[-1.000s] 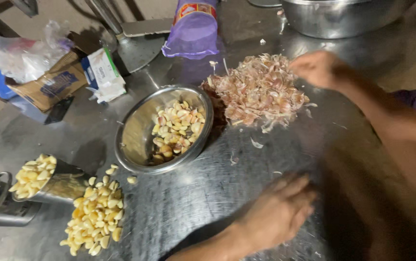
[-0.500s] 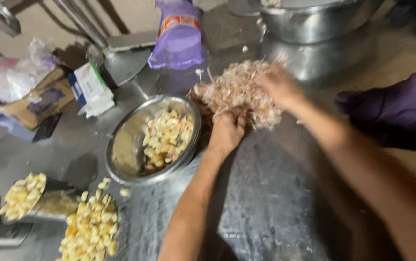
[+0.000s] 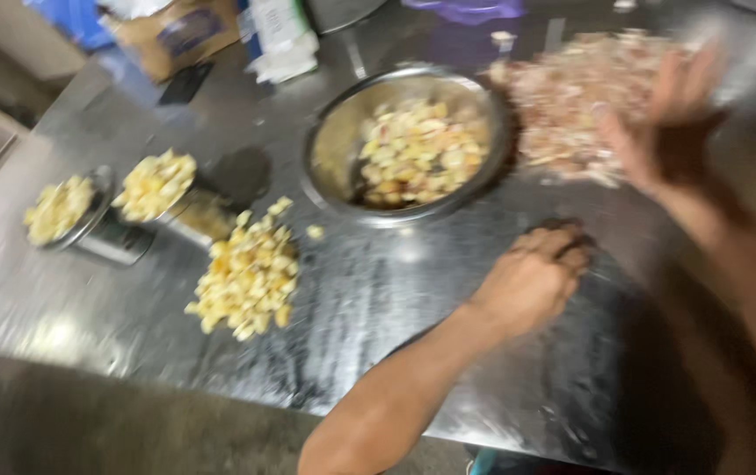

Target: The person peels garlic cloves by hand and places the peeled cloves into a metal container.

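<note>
The view is blurred. My left hand (image 3: 532, 277) rests knuckles-down on the steel table (image 3: 378, 325), fingers curled, just below the round metal bowl (image 3: 330, 141) of peeled garlic cloves. Whether it holds anything I cannot tell. My right hand (image 3: 668, 119) is raised with fingers spread against the right side of a heap of pinkish garlic skins (image 3: 571, 97), which lies to the right of the bowl.
A loose pile of peeled cloves (image 3: 250, 273) lies on the table at left. Beside it stand two small metal cups (image 3: 163, 189) (image 3: 66, 211) heaped with cloves. Cartons (image 3: 277, 31) and a purple container (image 3: 466, 9) sit along the far edge.
My left hand has pulled back from the skin heap toward me, down onto the table. My right hand stays at the heap's right side. The camera has swung right and lower.
</note>
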